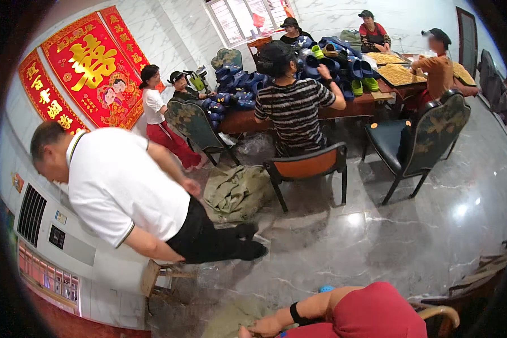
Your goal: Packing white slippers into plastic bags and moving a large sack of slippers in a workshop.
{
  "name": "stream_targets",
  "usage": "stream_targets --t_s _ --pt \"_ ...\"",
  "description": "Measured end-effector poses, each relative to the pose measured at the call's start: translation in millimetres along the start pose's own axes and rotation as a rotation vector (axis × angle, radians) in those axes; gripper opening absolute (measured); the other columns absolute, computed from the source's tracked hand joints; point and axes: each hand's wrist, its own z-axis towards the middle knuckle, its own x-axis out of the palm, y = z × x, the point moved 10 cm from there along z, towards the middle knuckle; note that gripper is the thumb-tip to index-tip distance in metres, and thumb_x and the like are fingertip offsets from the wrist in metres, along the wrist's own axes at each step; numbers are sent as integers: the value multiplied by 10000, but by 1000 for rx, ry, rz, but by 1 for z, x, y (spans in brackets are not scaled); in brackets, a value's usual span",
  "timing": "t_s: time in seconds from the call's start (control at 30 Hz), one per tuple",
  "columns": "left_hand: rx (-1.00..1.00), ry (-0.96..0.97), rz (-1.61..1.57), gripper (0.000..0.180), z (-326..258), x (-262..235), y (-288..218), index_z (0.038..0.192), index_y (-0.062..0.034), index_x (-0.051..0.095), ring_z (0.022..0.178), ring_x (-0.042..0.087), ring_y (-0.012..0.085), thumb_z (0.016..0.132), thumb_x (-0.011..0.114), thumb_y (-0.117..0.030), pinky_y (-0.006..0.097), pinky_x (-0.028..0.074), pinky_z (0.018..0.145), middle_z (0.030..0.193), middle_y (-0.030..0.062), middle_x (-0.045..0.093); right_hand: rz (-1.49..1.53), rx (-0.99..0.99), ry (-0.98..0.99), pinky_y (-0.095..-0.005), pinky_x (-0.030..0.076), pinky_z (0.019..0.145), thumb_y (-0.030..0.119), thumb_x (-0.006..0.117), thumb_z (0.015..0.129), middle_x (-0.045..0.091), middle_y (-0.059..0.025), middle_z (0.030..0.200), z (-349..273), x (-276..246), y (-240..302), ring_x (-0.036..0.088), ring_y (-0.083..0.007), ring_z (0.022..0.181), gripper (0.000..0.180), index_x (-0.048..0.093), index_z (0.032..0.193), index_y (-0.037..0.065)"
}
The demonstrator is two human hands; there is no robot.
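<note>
At the lower edge a bare forearm with a black wristband reaches left from a red sleeve (377,312); I take it as my own right arm. My right hand (266,325) has its fingers drawn together, and what they hold, if anything, is too small to tell. A bit of skin cut off by the edge beside it may be my left hand (245,333); its fingers are hidden. Just beyond both lies olive-green cloth (231,316). A small blue object (325,288) shows past the forearm.
A person in a white shirt (129,186) bends at left by a wooden stool (152,279). Beyond, people sit around a long table (352,107) piled with clogs (310,65) and trays of yellowish pieces (397,74). Chairs (434,135) and an olive sack (236,191) stand between.
</note>
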Motion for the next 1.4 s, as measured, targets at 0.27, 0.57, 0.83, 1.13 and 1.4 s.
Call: stream_targets --t_s 0.27,0.57,0.83,1.13,1.4 --pt "-24 -8 82 273 73 -4 -108 1034 -62 578 809 566 207 897 493 -282 317 447 612 939 108 596 -254 295 -81 -441 495 593 116 515 748 641 -201 788 -123 -87 -172 625 -370 731 177 627 796 -13" --pt "-12 -33 109 278 124 13 -177 1046 -63 578 837 566 224 895 489 -279 333 452 636 963 120 593 -247 1471 -293 -446 496 771 176 479 791 653 -192 937 -476 -253 -191 631 -342 904 257 644 932 38" --pt "19 -58 103 283 189 47 -252 1056 -63 578 863 566 239 894 486 -277 347 456 658 984 131 591 -122 1558 -128 -440 474 838 253 460 804 634 -176 1032 -558 -212 -177 608 -329 975 317 641 990 71" --pt "-93 -101 106 290 215 85 -310 1068 -64 578 891 565 256 893 482 -274 362 461 682 1008 143 589 -72 1455 -165 -449 471 835 358 470 818 643 -182 982 -599 -275 -246 599 -377 930 364 639 1005 97" --pt "-203 -150 255 296 178 113 -331 1079 -65 578 917 565 271 892 479 -272 376 465 704 1029 154 587 78 1656 -765 -445 463 810 240 513 824 627 -219 944 -750 -249 -199 581 -382 947 264 609 889 3"
